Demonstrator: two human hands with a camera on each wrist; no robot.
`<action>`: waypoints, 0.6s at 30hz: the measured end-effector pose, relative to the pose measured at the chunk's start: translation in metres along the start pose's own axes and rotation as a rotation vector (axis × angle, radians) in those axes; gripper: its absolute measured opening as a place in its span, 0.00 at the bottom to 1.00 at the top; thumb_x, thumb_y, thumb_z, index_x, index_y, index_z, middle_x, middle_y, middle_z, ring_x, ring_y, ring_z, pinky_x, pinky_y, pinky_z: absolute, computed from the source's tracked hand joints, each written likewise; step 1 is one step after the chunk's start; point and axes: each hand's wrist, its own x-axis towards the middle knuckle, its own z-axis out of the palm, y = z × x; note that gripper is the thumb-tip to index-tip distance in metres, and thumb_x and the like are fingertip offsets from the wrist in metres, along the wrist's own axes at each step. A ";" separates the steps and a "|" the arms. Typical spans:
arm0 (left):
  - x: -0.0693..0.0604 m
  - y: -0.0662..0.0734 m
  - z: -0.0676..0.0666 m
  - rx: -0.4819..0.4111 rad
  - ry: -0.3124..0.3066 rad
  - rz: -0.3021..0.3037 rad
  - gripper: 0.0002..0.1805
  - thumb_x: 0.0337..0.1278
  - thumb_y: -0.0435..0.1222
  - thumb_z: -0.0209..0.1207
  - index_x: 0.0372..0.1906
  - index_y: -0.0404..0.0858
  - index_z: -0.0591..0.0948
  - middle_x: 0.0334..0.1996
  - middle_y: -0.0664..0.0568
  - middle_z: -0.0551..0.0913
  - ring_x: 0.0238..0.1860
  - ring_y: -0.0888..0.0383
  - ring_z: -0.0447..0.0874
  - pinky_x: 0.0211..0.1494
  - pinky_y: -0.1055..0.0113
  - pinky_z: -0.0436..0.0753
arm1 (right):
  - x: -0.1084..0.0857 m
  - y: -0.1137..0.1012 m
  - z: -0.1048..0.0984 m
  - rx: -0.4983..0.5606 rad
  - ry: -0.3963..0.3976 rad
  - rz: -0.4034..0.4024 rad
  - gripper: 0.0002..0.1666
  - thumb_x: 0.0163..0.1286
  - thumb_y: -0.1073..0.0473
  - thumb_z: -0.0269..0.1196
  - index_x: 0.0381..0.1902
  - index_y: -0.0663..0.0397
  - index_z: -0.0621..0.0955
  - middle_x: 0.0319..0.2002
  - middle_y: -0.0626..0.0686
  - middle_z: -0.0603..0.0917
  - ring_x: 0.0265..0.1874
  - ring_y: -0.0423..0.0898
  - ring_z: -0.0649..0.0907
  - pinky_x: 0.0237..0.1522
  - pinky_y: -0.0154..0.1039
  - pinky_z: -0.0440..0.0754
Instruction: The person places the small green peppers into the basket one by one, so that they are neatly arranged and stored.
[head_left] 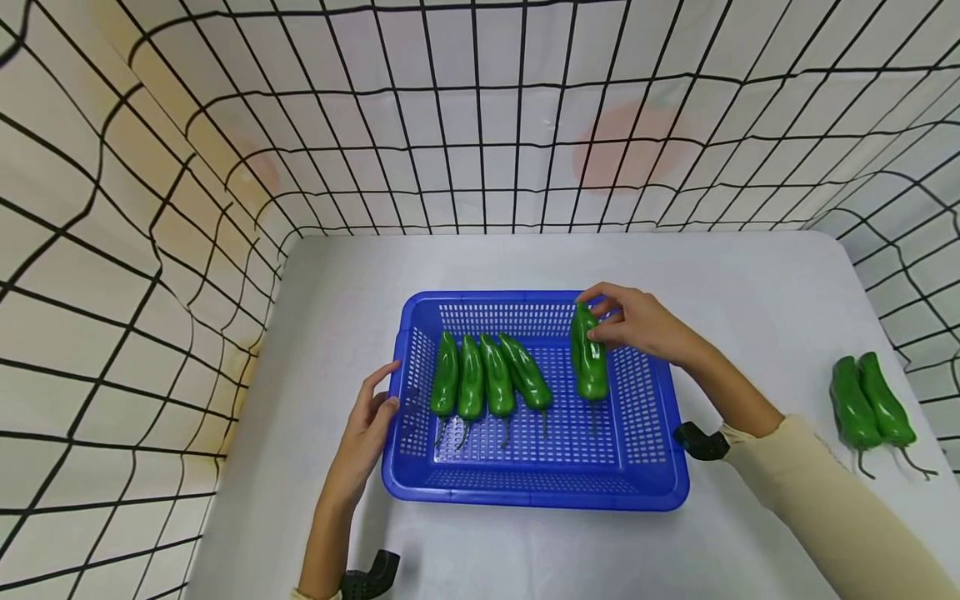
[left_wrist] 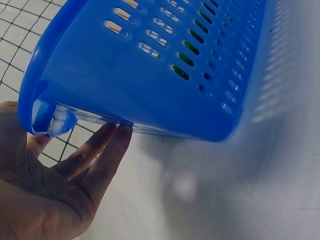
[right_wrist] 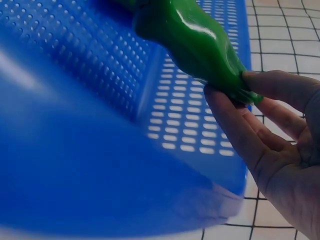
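Note:
My right hand [head_left: 637, 321] pinches a long green pepper [head_left: 588, 358] near its pointed end, above the right part of a blue plastic basket [head_left: 536, 504]. In the right wrist view the thumb and fingers [right_wrist: 230, 117] hold the narrow tip of the pepper [right_wrist: 200, 42]. Inside the basket, to the left, several green peppers [head_left: 471, 379] lie in a row with their stems toward me. The left hand [head_left: 363, 442] holds the basket's left side at the rim. Seen from the left wrist, its fingers [left_wrist: 107, 160] touch the outer wall [left_wrist: 125, 85] below the rim.
Two more green peppers [head_left: 855, 404] lie side by side on the white surface [head_left: 750, 300] at the far right. Black wire mesh [head_left: 480, 150] rises along the back and both sides.

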 end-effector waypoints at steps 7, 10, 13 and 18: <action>0.000 -0.001 -0.001 0.007 -0.002 0.005 0.27 0.76 0.38 0.46 0.72 0.65 0.63 0.58 0.38 0.75 0.50 0.39 0.81 0.45 0.51 0.86 | 0.010 0.002 0.016 0.003 -0.005 0.034 0.28 0.65 0.70 0.65 0.63 0.63 0.73 0.49 0.67 0.79 0.41 0.57 0.86 0.38 0.52 0.87; 0.001 -0.001 -0.001 0.007 -0.004 0.007 0.26 0.76 0.38 0.46 0.72 0.65 0.63 0.59 0.39 0.75 0.50 0.39 0.81 0.45 0.51 0.86 | 0.013 -0.001 0.021 0.005 -0.018 0.048 0.29 0.64 0.71 0.65 0.64 0.64 0.73 0.50 0.68 0.79 0.42 0.58 0.86 0.38 0.52 0.87; 0.001 -0.001 -0.002 0.005 -0.005 0.006 0.26 0.76 0.38 0.46 0.72 0.65 0.63 0.59 0.39 0.75 0.50 0.39 0.81 0.46 0.50 0.86 | 0.015 -0.002 0.027 -0.018 -0.043 0.060 0.29 0.65 0.71 0.64 0.64 0.64 0.73 0.52 0.69 0.78 0.42 0.58 0.85 0.38 0.52 0.87; 0.001 -0.002 -0.001 0.006 -0.001 0.000 0.27 0.76 0.38 0.46 0.72 0.66 0.63 0.60 0.39 0.75 0.51 0.39 0.81 0.47 0.50 0.85 | 0.022 0.001 0.039 -0.069 -0.065 0.076 0.29 0.64 0.71 0.63 0.64 0.64 0.73 0.51 0.69 0.78 0.36 0.54 0.86 0.36 0.51 0.87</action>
